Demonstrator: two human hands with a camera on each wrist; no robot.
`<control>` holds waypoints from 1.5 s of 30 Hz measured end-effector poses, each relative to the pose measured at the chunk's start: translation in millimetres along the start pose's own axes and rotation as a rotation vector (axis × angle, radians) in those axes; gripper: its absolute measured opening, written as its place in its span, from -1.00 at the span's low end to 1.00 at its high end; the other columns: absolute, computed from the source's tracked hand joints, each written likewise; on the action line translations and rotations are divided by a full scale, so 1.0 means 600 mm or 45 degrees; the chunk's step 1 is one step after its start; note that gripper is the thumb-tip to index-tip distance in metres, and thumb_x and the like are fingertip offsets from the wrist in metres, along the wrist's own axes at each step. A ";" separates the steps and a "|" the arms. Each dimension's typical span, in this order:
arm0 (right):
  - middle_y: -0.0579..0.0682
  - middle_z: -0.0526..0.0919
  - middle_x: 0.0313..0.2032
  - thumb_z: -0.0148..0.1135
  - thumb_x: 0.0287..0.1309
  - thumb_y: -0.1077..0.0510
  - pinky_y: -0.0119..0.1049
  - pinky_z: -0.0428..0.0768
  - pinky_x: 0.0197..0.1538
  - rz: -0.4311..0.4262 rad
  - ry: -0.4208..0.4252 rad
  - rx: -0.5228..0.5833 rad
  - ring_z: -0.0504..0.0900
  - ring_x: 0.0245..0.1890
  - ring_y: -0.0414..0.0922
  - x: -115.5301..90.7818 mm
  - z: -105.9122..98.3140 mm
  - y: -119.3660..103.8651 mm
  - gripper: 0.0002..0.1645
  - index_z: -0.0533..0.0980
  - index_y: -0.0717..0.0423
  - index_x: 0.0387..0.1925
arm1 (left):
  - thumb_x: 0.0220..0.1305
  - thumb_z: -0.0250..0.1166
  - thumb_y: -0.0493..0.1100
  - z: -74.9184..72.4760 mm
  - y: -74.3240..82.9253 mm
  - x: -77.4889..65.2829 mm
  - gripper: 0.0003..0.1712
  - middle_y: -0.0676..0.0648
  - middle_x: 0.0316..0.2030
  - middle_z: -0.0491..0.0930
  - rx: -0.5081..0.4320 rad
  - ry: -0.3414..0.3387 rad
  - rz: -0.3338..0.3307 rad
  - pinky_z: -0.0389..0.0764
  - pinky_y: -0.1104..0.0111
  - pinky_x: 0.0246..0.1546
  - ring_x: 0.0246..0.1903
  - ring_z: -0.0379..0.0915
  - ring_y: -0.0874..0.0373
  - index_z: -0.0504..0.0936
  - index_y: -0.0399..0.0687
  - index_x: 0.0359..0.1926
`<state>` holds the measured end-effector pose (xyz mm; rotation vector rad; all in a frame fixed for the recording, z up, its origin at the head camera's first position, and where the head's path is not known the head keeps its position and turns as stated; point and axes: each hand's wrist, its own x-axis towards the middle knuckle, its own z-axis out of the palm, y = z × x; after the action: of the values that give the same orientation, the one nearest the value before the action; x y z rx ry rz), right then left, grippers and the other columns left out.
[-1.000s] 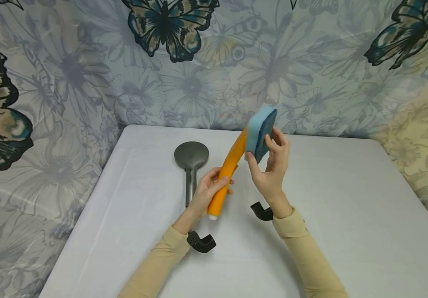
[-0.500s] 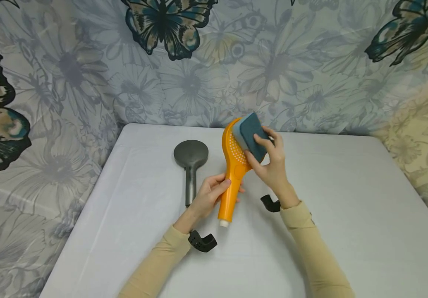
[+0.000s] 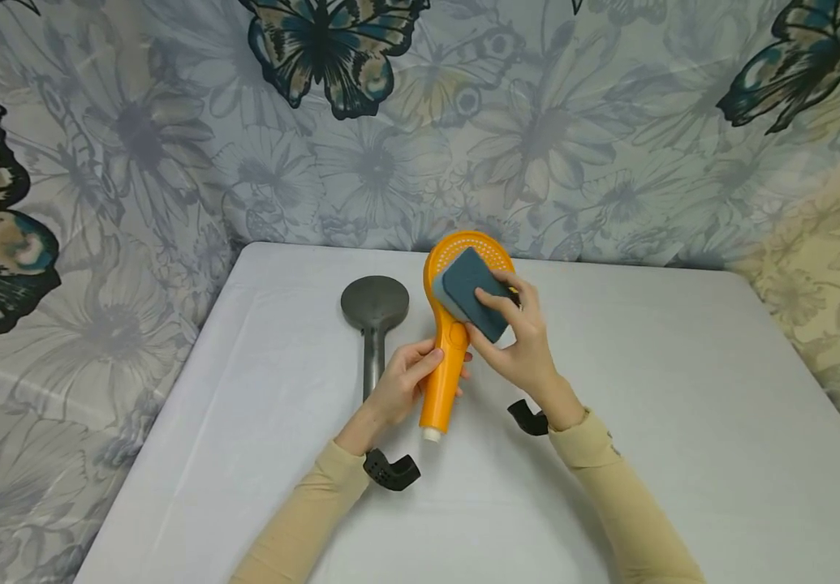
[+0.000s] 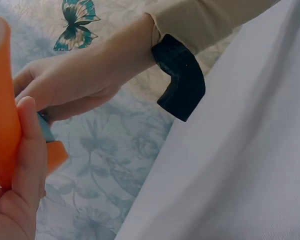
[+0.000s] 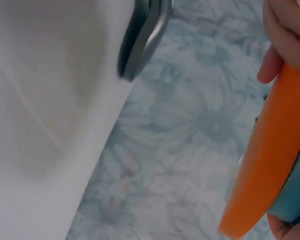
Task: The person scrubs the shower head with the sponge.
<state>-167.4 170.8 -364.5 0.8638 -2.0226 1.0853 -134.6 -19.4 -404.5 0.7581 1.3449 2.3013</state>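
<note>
My left hand (image 3: 401,385) grips the handle of an orange shower head (image 3: 440,389), holding it above the table with its perforated face toward me. In my right hand (image 3: 525,345) a blue sponge (image 3: 474,294) with a darker scouring layer is pinched between thumb and fingers, laid against that face. Part of the face is hidden by the sponge. From the side, the right wrist view shows the sponge (image 5: 292,195) against the shower head (image 5: 272,150). A grey shower head (image 3: 374,304) lies on the table left of the orange one, its handle partly behind my left hand.
A white-covered table (image 3: 259,341) lies under both hands. Behind it hangs a floral cloth (image 3: 536,146) with butterflies, close to the table's back edge. A black curved mount (image 3: 393,470) sticks out at the left wrist, another black mount (image 3: 529,418) at the right.
The orange shower head has turned from side-on to face me. The sponge moved with it, then slid down and left across the face. The grey shower head stayed put.
</note>
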 end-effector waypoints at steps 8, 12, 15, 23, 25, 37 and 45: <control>0.42 0.29 0.12 0.39 -0.25 0.44 0.05 0.38 0.08 -0.012 -0.006 0.037 0.25 0.16 0.24 0.027 0.007 0.018 -0.49 0.54 0.32 -0.11 | 0.43 -0.14 -0.23 -0.002 0.006 -0.001 -0.52 -0.12 -0.14 0.52 0.008 -0.033 -0.033 0.61 0.29 -0.27 -0.29 0.53 0.12 0.23 -0.63 0.15; 0.51 0.28 0.07 0.37 -0.22 0.51 0.09 0.43 0.00 0.103 0.102 -0.049 0.30 0.08 0.32 0.046 0.001 0.011 -0.52 0.50 0.43 -0.13 | 0.43 -0.10 -0.20 0.000 0.007 -0.002 -0.50 -0.12 -0.16 0.53 0.019 -0.033 -0.023 0.61 0.31 -0.28 -0.30 0.54 0.13 0.25 -0.65 0.12; 0.55 0.27 0.02 0.30 -0.18 0.55 0.17 0.40 -0.02 0.195 0.216 -0.102 0.29 0.03 0.38 0.056 -0.008 -0.006 -0.58 0.46 0.50 -0.15 | 0.41 -0.08 -0.19 0.003 0.007 -0.004 -0.50 -0.11 -0.16 0.54 0.026 -0.027 -0.011 0.62 0.30 -0.28 -0.30 0.55 0.13 0.26 -0.66 0.10; 0.49 0.31 0.04 0.32 -0.22 0.52 -0.02 0.39 -0.03 0.164 0.225 -0.112 0.29 0.03 0.32 0.010 -0.009 -0.026 -0.56 0.49 0.46 -0.16 | 0.43 -0.13 -0.23 0.000 0.005 -0.003 -0.55 -0.14 -0.17 0.55 0.057 0.020 0.034 0.56 -0.01 -0.23 -0.33 0.57 0.09 0.28 -0.59 0.13; 0.52 0.32 0.01 0.30 -0.24 0.51 -0.08 0.40 -0.03 0.111 0.180 -0.073 0.30 0.00 0.36 0.002 -0.006 -0.047 -0.58 0.48 0.48 -0.19 | 0.43 -0.15 -0.25 -0.001 0.004 -0.002 -0.56 -0.13 -0.16 0.54 0.040 0.034 0.041 0.55 -0.01 -0.21 -0.30 0.57 0.10 0.27 -0.59 0.13; 0.56 0.27 0.01 0.26 -0.17 0.57 0.07 0.40 -0.05 0.205 0.331 -0.157 0.28 0.01 0.40 0.040 -0.016 -0.023 -0.62 0.45 0.54 -0.19 | 0.42 -0.11 -0.21 0.004 0.003 -0.002 -0.52 -0.12 -0.25 0.53 0.011 -0.009 0.049 0.63 0.24 -0.28 -0.38 0.56 0.10 0.27 -0.67 0.07; 0.41 0.29 0.11 0.36 -0.20 0.43 0.05 0.39 0.03 0.072 0.141 -0.070 0.27 0.12 0.24 0.018 0.012 -0.001 -0.53 0.53 0.32 -0.11 | 0.42 -0.16 -0.25 0.002 0.005 -0.002 -0.55 -0.17 -0.25 0.52 0.001 0.000 0.043 0.62 0.23 -0.28 -0.38 0.56 0.11 0.27 -0.66 0.07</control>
<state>-174.5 161.7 -358.7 0.7073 -1.9856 1.0789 -132.7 -20.8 -401.6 0.7872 1.3432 2.3270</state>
